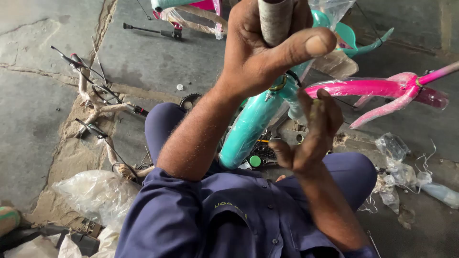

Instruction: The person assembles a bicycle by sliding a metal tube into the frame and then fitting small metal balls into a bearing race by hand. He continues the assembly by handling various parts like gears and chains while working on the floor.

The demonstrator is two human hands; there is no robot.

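1. The left hand (267,52), nearest the camera, gripped a pale tube (276,19) standing roughly upright.
2. The right hand (311,134) hung open and empty, just below and right of the tube.
3. A teal frame (251,126) slanted down between the knees, beneath both hands.

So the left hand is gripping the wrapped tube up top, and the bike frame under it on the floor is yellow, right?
Not quite. In the head view the left hand does grip the wrapped tube, but the bike frame under it is teal, not yellow.
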